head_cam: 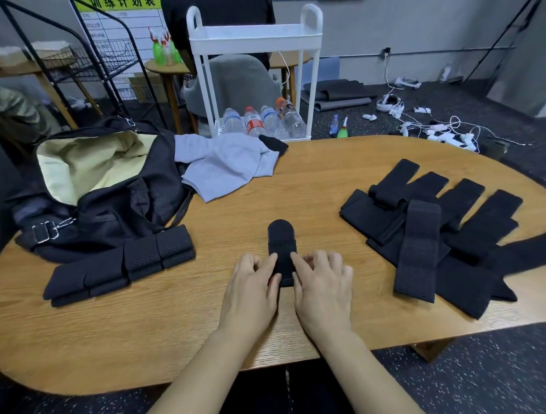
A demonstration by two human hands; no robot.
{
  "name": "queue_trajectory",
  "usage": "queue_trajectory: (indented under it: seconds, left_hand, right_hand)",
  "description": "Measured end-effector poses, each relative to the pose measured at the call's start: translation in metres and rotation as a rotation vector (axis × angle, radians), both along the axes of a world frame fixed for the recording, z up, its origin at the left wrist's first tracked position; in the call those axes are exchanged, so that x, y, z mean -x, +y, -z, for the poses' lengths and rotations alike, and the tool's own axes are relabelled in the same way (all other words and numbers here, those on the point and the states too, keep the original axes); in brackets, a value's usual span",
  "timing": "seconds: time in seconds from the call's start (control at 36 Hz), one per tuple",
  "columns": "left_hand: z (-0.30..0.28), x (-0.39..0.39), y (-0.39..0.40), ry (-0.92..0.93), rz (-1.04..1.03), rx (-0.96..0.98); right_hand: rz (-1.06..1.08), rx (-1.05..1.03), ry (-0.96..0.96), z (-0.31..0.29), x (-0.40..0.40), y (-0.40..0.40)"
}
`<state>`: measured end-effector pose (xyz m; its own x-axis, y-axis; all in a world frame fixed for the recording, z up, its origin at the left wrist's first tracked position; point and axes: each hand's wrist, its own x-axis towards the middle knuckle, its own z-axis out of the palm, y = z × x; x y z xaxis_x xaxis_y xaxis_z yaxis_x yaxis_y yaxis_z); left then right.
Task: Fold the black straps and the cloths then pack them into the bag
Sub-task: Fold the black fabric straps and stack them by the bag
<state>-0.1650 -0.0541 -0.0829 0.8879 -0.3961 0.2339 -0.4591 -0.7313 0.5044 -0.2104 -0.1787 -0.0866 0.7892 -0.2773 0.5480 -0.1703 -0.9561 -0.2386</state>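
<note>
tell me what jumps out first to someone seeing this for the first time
Both hands, left hand and right hand, work a small black strap at the near middle of the wooden table. A fan of unfolded black straps sprawls to the right. On the left an open black bag shows its pale lining, with folded straps stacked before it.

Green header strip (118,3) of the wall chart (118,35) bears Chinese characters (top cropped, apparently 训练计划表); table entries and bottle labels illegible.
</note>
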Motion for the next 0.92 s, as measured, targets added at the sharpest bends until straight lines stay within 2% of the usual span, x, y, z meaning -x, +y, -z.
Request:
queue_trajectory:
  seconds: [0.17,0.33,0.44,0.5,0.64,0.72,0.83,0.92]
  left_hand:
    - [0.001,-0.008,0.002,-0.101,0.097,-0.093]
    - [-0.011,-0.017,0.013,0.054,0.200,-0.201]
    - [-0.021,-0.020,0.021,0.063,0.273,-0.234]
    - [-0.022,-0.018,0.027,0.048,0.297,-0.246]
    - [-0.019,-0.002,0.039,0.035,0.330,-0.165]
    - [-0.016,0.009,0.044,0.116,0.324,-0.080]
    - [-0.012,0.015,0.043,0.202,0.221,0.051]
    - [-0.010,0.014,0.034,0.181,0.100,0.115]
  right_hand:
    - [-0.080,0.061,0.086,0.005,-0.005,-0.003]
    - [-0.170,0.035,0.138,0.001,-0.005,-0.014]
    - [-0.275,-0.096,0.320,-0.011,0.004,-0.019]
    - [-0.322,-0.115,0.333,-0.015,0.012,-0.019]
    - [-0.313,-0.147,0.292,-0.013,0.029,-0.016]
    - [-0.284,-0.160,0.224,-0.007,0.035,-0.012]
    - [-0.174,-0.385,0.140,-0.006,0.033,-0.006]
    - [-0.101,-0.407,0.138,-0.007,0.025,-0.002]
